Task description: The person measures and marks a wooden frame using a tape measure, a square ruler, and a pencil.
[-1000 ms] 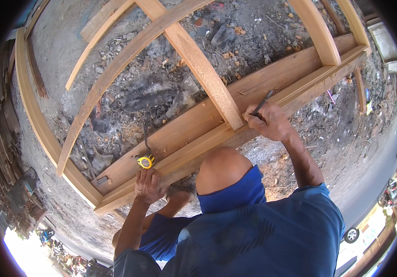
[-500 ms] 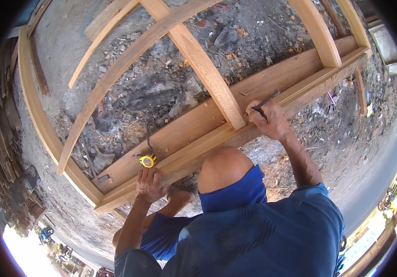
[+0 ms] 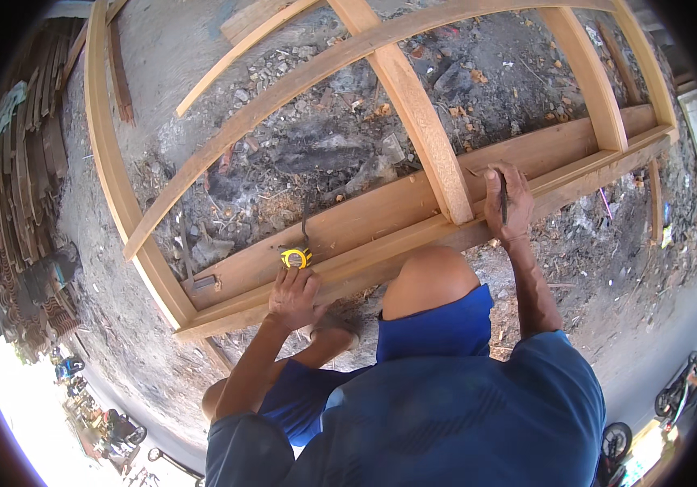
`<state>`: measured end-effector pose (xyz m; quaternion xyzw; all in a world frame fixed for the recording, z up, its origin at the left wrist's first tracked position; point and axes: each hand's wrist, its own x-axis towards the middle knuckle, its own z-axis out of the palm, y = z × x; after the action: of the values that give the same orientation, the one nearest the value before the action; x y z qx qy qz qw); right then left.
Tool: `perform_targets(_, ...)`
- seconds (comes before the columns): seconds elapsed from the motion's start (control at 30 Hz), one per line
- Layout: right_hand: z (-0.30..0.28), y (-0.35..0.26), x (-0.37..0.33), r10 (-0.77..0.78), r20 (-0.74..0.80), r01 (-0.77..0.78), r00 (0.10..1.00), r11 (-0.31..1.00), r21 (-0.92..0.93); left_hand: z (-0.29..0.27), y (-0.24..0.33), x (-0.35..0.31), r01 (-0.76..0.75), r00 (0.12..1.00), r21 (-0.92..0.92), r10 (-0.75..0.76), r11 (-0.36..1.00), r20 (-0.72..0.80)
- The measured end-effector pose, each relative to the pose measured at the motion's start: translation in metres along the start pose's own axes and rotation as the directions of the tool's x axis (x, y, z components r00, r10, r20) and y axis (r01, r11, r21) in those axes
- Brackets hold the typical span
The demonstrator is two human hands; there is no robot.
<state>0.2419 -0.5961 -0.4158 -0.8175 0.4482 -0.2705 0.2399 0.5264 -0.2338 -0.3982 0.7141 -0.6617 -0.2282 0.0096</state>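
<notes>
A wooden frame of pale planks lies before me, its near rail [image 3: 381, 243] running from lower left to upper right. My left hand [image 3: 293, 297] lies on this rail with its fingers stretched forward. At its fingertips sits a yellow tape measure [image 3: 296, 258], in front of a thin dark strap or cord on the inner plank. My right hand [image 3: 519, 213] rests on the rail just right of a crossbar [image 3: 423, 122]. It holds a slim dark pencil [image 3: 503, 204], which stands out from between the fingers; its tip is hard to make out.
A curved thin slat [image 3: 239, 134] lies across the frame. Rubble and wood chips [image 3: 324, 154] cover the ground inside it. Stacked dark boards [image 3: 28, 178] stand at the far left. My bent knee [image 3: 431, 280] is close to the rail. Motorcycles [image 3: 117, 430] appear at the lower left.
My right hand has turned, and the pencil now points toward me instead of up to the right. My left hand stays by the tape measure. The whole view has shifted.
</notes>
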Motion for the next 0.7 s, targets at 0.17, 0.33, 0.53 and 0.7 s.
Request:
perform_targets(0.17,0.014,0.001,-0.001,0.005,-0.004,-0.005,1.0,1.0,0.027,0.003,0.002,-0.01,-0.007,0.994,-0.03,0.004,1.0,-0.11)
perform_targets(0.33,0.008,0.007,0.002,-0.009,0.086,0.019,0.996,0.993,-0.117,-0.001,0.001,-0.011,-0.001,0.997,-0.005,0.001,1.0,-0.078)
perform_targets(0.53,0.007,-0.115,0.073,-0.163,0.759,0.148,0.63,0.985,0.089,-0.008,0.002,-0.008,0.011,1.0,0.015,-0.011,1.0,-0.01)
perform_targets(0.7,0.135,-0.266,0.044,-0.259,0.916,0.582,0.307,0.813,0.034,0.007,0.003,-0.022,0.042,0.992,-0.052,-0.047,0.998,-0.114)
